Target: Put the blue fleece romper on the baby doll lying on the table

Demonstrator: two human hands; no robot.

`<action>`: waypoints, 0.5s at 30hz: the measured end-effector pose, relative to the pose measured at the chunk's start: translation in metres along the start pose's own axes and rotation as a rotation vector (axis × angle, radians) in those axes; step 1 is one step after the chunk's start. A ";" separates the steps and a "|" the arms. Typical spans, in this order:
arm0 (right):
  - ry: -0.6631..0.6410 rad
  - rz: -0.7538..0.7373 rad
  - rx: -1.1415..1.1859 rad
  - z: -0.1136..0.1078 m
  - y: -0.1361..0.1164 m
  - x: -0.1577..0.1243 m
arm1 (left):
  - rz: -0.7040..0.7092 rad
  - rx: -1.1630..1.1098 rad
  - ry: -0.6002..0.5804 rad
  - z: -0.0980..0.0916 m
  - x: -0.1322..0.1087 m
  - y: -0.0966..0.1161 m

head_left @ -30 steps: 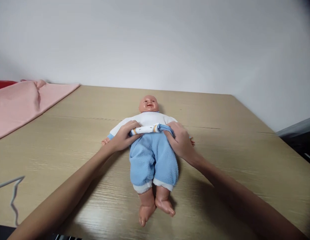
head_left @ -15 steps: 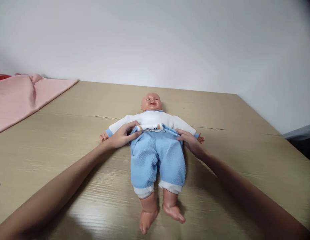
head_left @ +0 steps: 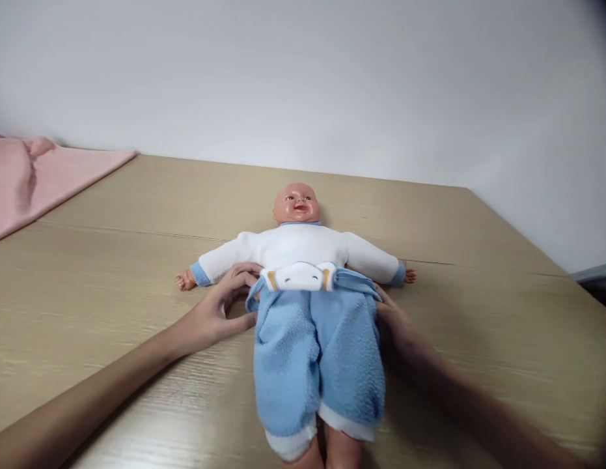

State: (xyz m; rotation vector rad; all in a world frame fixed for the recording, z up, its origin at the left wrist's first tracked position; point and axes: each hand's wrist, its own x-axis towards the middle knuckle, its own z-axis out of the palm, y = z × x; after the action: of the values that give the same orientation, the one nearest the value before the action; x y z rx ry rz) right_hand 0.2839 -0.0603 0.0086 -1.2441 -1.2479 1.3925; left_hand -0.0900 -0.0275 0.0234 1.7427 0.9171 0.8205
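Note:
A baby doll point(head_left: 299, 244) lies on its back with arms spread, its head away from me. It wears a white top with blue cuffs and blue fleecy trousers point(head_left: 288, 358) with white hems. The trousers' upper edge is turned down at the waist, showing a white patch point(head_left: 303, 276) with orange marks. My left hand point(head_left: 227, 303) curls round the left side of the trousers' waist, thumb lower and fingers above. At the opposite side my right hand point(head_left: 393, 322) grips the waist, its fingers mostly hidden behind the cloth. The doll's feet are out of frame.
The doll rests on a wooden table point(head_left: 137, 273) with a seam running across it. A pink cloth point(head_left: 63, 172) lies at the far left. Behind the table stands a pale wall point(head_left: 303, 85). Something dark point(head_left: 595, 280) shows past the right edge.
The doll looks larger and its legs have come nearer, so the feet have left the frame. The trousers' top has folded lower, exposing more white patch. Both hands have moved down with it.

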 end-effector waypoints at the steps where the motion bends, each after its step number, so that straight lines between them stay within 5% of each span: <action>1: 0.023 0.075 0.096 0.002 0.002 -0.001 | -0.039 -0.064 0.017 0.003 -0.001 0.002; 4: 0.010 0.199 0.228 0.005 0.005 -0.001 | -0.150 -0.177 0.050 0.011 -0.005 0.008; 11: 0.086 0.250 0.084 0.002 0.005 0.000 | -0.248 -0.469 0.207 0.038 -0.019 -0.002; 15: 0.117 0.222 0.005 0.007 -0.003 -0.003 | -0.346 -0.377 0.291 0.045 -0.023 -0.008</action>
State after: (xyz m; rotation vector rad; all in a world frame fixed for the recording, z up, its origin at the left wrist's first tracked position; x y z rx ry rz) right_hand 0.2775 -0.0638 0.0118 -1.4745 -1.0503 1.4549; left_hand -0.0652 -0.0654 -0.0009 1.1193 1.1338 0.9568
